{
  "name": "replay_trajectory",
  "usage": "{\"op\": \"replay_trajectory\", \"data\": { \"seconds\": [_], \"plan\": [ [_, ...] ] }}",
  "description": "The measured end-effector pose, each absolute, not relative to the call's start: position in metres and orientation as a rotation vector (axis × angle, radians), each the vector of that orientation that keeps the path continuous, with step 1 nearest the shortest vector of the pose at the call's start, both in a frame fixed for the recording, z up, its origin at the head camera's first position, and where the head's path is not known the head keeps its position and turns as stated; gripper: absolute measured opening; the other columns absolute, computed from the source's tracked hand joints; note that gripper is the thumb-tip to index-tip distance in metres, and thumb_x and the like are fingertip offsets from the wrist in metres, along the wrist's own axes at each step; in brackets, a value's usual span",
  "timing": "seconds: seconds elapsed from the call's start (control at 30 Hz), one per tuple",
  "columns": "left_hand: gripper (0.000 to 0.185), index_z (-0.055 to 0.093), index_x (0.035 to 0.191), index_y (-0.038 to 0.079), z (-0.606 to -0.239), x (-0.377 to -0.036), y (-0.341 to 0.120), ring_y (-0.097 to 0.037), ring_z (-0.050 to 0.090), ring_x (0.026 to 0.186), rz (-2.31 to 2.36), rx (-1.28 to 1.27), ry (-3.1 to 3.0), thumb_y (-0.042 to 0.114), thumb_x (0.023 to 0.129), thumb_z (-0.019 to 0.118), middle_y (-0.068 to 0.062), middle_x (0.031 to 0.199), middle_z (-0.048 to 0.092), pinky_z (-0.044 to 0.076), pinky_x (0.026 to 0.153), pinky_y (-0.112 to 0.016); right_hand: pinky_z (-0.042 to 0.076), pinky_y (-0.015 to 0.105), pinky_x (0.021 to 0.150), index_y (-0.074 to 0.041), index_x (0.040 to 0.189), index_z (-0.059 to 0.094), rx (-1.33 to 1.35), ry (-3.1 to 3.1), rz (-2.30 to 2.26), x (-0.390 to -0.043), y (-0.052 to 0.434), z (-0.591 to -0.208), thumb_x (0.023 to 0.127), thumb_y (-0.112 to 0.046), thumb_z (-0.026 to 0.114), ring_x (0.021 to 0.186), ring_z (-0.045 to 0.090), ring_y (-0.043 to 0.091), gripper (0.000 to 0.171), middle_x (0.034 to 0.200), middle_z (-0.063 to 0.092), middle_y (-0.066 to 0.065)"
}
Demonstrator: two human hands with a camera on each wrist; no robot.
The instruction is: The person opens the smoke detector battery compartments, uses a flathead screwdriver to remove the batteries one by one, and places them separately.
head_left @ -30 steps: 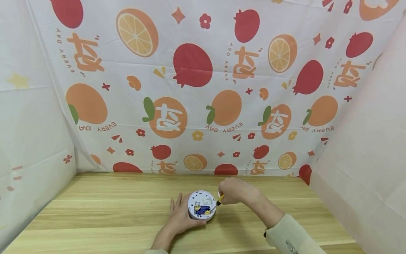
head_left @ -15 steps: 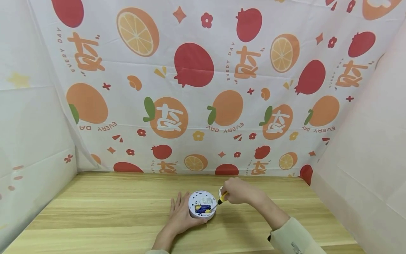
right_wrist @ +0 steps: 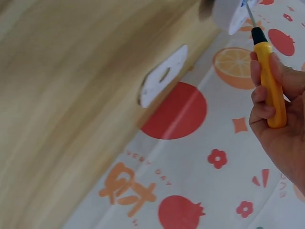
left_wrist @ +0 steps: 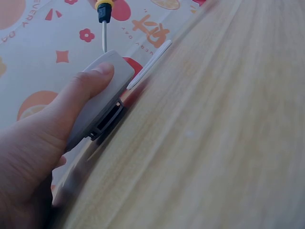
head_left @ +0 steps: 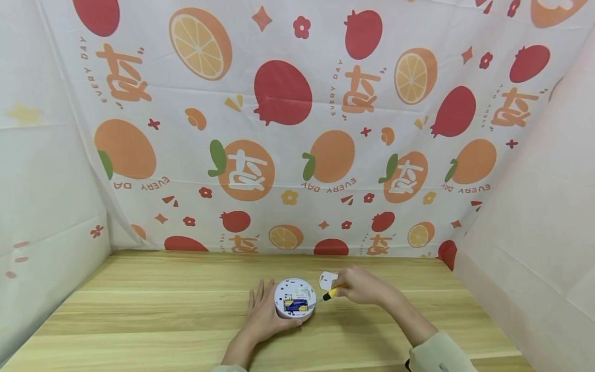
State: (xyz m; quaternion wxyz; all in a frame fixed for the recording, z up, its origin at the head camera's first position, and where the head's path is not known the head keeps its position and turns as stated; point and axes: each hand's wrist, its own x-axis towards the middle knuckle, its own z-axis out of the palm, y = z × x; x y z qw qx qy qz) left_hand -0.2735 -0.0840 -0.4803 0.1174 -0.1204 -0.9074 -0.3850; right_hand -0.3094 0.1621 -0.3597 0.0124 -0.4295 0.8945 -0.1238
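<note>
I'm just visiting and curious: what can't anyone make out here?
Head view: print on the white device, too small.
Head view: rear end of the screwdriver, covered by the right hand.
Left wrist view: the batteries, hidden by the device's body.
Right wrist view: much of the device, cut off by top edge.

Round battery-powered device [head_left: 295,295]: smooth matt plastic | slotted cover plate [right_wrist: 155,85]: smooth plastic | screwdriver handle [right_wrist: 270,88]: smooth plastic | screwdriver shaft [left_wrist: 105,36]: smooth metal | tabletop [head_left: 186,320]: smooth wood grain | backdrop [head_left: 290,129]: creased matt cloth | sleeve [head_left: 440,354]: matt cloth
</note>
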Motion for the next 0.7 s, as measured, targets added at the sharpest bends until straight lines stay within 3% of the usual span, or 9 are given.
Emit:
{"op": "replay_trajectory", "data": {
  "seconds": [0.4,0.7],
  "plan": [
    [0.109,0.037,0.134,-0.005,-0.479,-0.273,-0.083,-0.045,0.011,0.132,-1.110,-0.333,-2.651,0.056,0.055,0.079,-0.028,0.139,0.031,0.000,0.105,-0.057,0.042,0.022,0.057,-0.005,0.092,0.073,-1.164,2.745,-0.728,-0.312,0.178,-0.385,0.084,-0.006,0.065,0.069,0.049,0.004,0.012,0.081,0.061,-0.007],
    [0.110,0.036,0.134,-0.006,-0.478,-0.275,-0.085,-0.045,0.011,0.132,-1.122,-0.314,-2.666,0.057,0.054,0.079,-0.028,0.140,0.028,0.001,0.105,-0.057,0.043,0.021,0.058,0.003,0.092,0.072,-1.088,2.581,-1.005,-0.319,0.186,-0.401,0.084,-0.003,0.064,0.070,0.051,0.005,0.012,0.084,0.067,0.007]
  ]
}}
